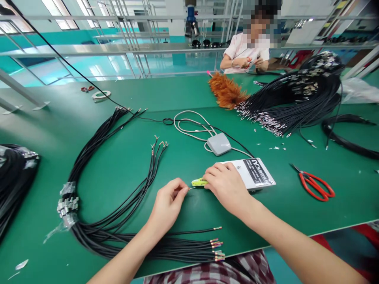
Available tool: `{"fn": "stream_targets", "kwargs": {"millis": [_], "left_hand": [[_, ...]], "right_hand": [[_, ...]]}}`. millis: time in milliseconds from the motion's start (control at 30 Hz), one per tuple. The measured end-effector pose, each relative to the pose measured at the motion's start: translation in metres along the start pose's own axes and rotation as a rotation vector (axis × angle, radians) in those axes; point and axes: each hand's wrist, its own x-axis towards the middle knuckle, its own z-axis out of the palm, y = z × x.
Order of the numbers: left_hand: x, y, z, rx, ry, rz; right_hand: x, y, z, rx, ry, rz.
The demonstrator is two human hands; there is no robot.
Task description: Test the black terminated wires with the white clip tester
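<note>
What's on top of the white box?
A black printed label and a small fitting show on the white box. The right hand hides much of its left end; anything there can't be seen.

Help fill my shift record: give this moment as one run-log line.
left hand: pinching thin wire | right hand: touching yellow-green piece by white box | black cables: bundled | red-handled cutters: right of box

The small tool [199,182] is bright yellow-green. A thin wire [192,188] sits by its tip. The white box [248,173], with a black label, lies flat.
</note>
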Motion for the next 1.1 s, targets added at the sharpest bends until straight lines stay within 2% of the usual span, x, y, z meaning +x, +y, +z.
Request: {"fn": "stream_targets", "kwargs": {"millis": [300, 767, 867, 1033, 1100], "left_hand": [[0.014, -0.006, 0.002, -0.057, -0.020, -0.071], [0.030, -0.010, 0.008, 0.062, -0.071, -0.065], [0.030, -0.011, 0.008, 0.076, -0.077, -0.066], [0.030, -0.012, 0.007, 0.061, -0.081, -0.063], [0.031, -0.013, 0.006, 0.052, -0.078, -0.059]], "right_hand": [[0.014, -0.001, 0.010, -0.028, -0.089, -0.061], [0.014, 0.000, 0.007, 0.002, -0.073, -0.057], [-0.003, 0.010, 0.000, 0.081, 0.039, -0.051], [-0.066, 0.031, 0.001, 0.235, 0.484, 0.164], [-0.087, 0.030, 0.008, 0.251, 0.520, 0.176]]}}
